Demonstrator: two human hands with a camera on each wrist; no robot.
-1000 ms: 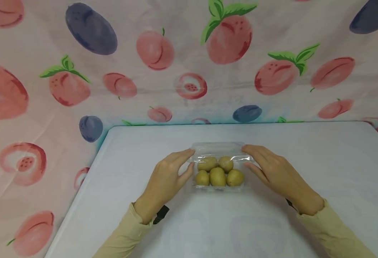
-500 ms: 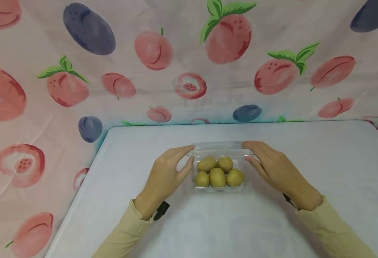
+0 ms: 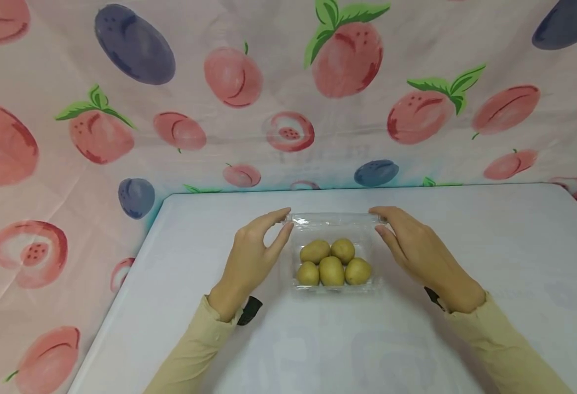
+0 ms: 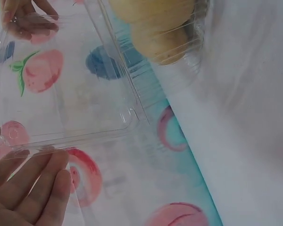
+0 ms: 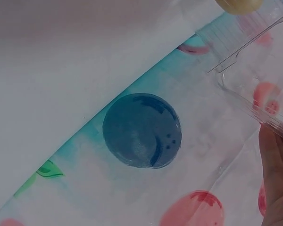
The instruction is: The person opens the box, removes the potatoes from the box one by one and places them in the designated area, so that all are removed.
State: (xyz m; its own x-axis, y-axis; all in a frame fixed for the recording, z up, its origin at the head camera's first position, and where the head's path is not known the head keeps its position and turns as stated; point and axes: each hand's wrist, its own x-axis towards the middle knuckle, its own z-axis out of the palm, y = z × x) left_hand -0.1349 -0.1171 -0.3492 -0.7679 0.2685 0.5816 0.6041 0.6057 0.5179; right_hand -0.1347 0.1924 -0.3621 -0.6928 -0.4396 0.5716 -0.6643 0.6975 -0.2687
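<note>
Holding both ends of the clear plastic lid (image 3: 335,219), two bare hands work above a white table (image 3: 318,350). Left hand (image 3: 246,260) pinches the lid's left end, thumb on the near side, fingers on the far side, gap down to the lid's thickness. Right hand (image 3: 423,260) does the same at the right end, thumb and fingertips on either side of the lid edge; its thumb contact is out of view in the right wrist shot. Lid is raised, tilted up at the back of the clear plastic container base (image 3: 335,289), held edge seen as a narrow band from the head. Base sits on the table between the hands, roughly mid-frame, opening uncovered. Inside it, five yellow-green rounded pieces of produce (image 3: 332,271), exact kind unclear: three in the near row, two in the far row, packed close together. Left wrist view shows a ribbed plastic strip between lid and base, right hand's fingers beyond the lid. Beige sleeves (image 3: 190,347) on both arms, black band (image 3: 250,311) at the left wrist, dark piece (image 3: 433,297) at the right. Behind the table, a pale backdrop (image 3: 185,54) printed with pink and dark blue fruit, some with green leaves
</note>
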